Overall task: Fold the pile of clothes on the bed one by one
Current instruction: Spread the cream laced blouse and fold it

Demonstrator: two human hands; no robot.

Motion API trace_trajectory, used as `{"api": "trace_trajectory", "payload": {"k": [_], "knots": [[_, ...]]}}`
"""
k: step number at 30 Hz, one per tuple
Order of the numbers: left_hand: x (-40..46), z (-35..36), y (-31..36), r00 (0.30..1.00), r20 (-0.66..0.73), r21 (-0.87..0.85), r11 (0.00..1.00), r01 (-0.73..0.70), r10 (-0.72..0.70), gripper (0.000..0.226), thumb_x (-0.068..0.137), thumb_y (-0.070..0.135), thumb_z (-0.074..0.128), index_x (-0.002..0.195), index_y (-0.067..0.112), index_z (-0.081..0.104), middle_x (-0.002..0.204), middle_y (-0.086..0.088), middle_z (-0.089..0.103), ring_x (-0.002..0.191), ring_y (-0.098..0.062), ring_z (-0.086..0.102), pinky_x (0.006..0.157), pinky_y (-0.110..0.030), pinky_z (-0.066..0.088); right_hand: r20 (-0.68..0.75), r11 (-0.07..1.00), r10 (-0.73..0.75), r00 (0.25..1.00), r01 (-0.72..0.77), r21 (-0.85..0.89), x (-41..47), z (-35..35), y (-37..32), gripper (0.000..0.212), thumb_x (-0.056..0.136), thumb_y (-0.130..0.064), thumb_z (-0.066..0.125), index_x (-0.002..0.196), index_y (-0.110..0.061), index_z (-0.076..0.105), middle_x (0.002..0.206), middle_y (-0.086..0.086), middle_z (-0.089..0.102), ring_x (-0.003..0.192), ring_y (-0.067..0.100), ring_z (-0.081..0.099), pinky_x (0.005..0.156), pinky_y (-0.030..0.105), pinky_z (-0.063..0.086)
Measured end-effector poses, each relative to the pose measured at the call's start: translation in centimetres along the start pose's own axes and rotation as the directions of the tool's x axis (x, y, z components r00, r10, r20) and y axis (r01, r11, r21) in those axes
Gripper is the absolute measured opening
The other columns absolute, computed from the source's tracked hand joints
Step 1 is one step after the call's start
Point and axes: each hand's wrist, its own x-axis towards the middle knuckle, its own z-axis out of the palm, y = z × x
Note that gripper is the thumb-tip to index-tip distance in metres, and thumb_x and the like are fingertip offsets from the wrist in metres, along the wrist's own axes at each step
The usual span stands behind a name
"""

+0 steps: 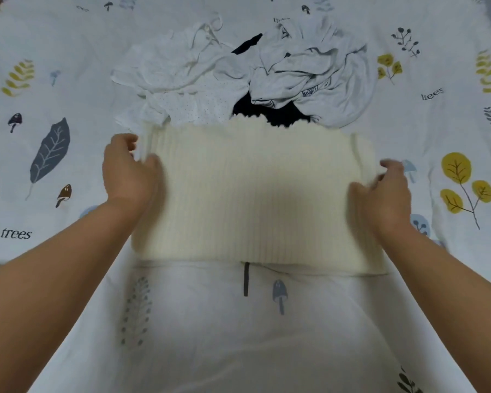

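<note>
Head view, standing right by the bed:

Sweater: cream ribbed knit sweater (250,194), laid out flat as a wide rectangle in the middle of the bed, ribs running toward the person. Its scalloped far edge sits right up against the pile.

Left hand (128,171): at the sweater's left edge, fingers curled over and thumb on top, so it's pinching the knit there. A bit blurry, but the grip looks real.

Right hand (386,191): same deal on the right edge, fingers curled round the fabric. Also blurry.

Hands overall: well apart, one on each side of the sweater, both clamped on it.

Pile: the unfolded pile of clothes (238,78) is just beyond the sweater. Mostly white and pale grey stuff all crumpled together, one dotted white piece on the left, and something dark navy or black (270,110) poking out from underneath in the middle.

Bed: white duvet cover (54,80) printed with leaves, little mushrooms and the word "trees".

Odd bit: a short dark strip (246,279) on the cover just below the sweater's near edge, can't tell what it is.
</note>
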Motion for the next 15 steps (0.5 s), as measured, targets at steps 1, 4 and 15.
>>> {"api": "trace_trajectory", "payload": {"k": [1, 4, 15], "knots": [[-0.1, 0.5, -0.4, 0.994, 0.046, 0.101, 0.991, 0.092, -0.097, 0.053, 0.089, 0.026, 0.057, 0.135, 0.008, 0.038, 0.135, -0.013, 0.043, 0.122, -0.029, 0.044, 0.101, -0.038, 0.035, 0.063, 0.994, 0.094, 0.994, -0.091, -0.059, 0.0, 0.3, 0.4, 0.061, 0.087, -0.025, 0.058, 0.139, -0.009, 0.031, 0.130, 0.015, 0.047, 0.117, 0.034, 0.047, 0.097, 0.040, 0.038], [-1.7, 1.5, -2.0, 0.927, 0.193, 0.262, 0.928, 0.266, -0.321, 0.077, 0.088, 0.044, 0.055, 0.143, 0.002, 0.020, 0.144, -0.023, 0.032, 0.130, -0.041, 0.034, 0.105, -0.046, 0.029, 0.176, 0.983, 0.178, 0.968, -0.166, -0.080, -0.8, 1.0, 0.9, 0.069, 0.088, -0.037, 0.056, 0.141, -0.008, 0.024, 0.136, 0.018, 0.045, 0.120, 0.036, 0.046, 0.097, 0.043, 0.039], [-5.5, -2.4, -2.2, 0.987, 0.156, -0.026, 0.999, 0.029, -0.024, 0.032, 0.096, 0.018, 0.045, 0.127, 0.008, 0.046, 0.106, -0.005, 0.054, 0.096, -0.024, 0.050, 0.080, -0.028, 0.032, 0.154, 0.998, 0.008, 0.988, -0.019, 0.068, -3.9, -3.6, -0.5, 0.020, 0.093, -0.025, 0.050, 0.106, -0.011, 0.047, 0.082, -0.001, 0.053, 0.070, 0.016, 0.049, 0.056, 0.029, 0.031]]}}
